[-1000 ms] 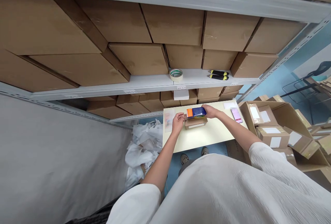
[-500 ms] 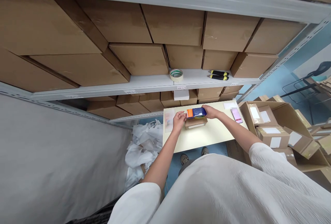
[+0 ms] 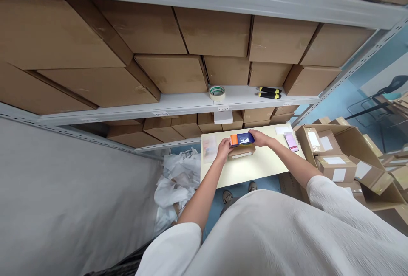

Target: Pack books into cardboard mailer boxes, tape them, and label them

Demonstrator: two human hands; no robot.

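Observation:
A glossy dark blue object with an orange end (image 3: 244, 139) is held just above a small cardboard box (image 3: 241, 153); its exact kind is unclear. My right hand (image 3: 259, 137) grips its blue right end. At the orange left end, my left hand (image 3: 224, 148) is closed with its fingertips against the edge. The small box lies on the pale tabletop (image 3: 255, 167) and has a white label strip on its near side. The object and my left hand partly cover it.
A phone (image 3: 291, 142) lies on the table's right side, a clear plastic sheet (image 3: 209, 149) on its left. Shelves ahead hold cartons, a tape roll (image 3: 217, 93) and two black-and-yellow cutters (image 3: 269, 93). An open carton (image 3: 347, 133) with labelled boxes stands right; crumpled white wrapping (image 3: 174, 187) lies left.
My left hand has shifted slightly right and down, its fingers now closed against the object's orange end. My right hand and the object have barely moved.

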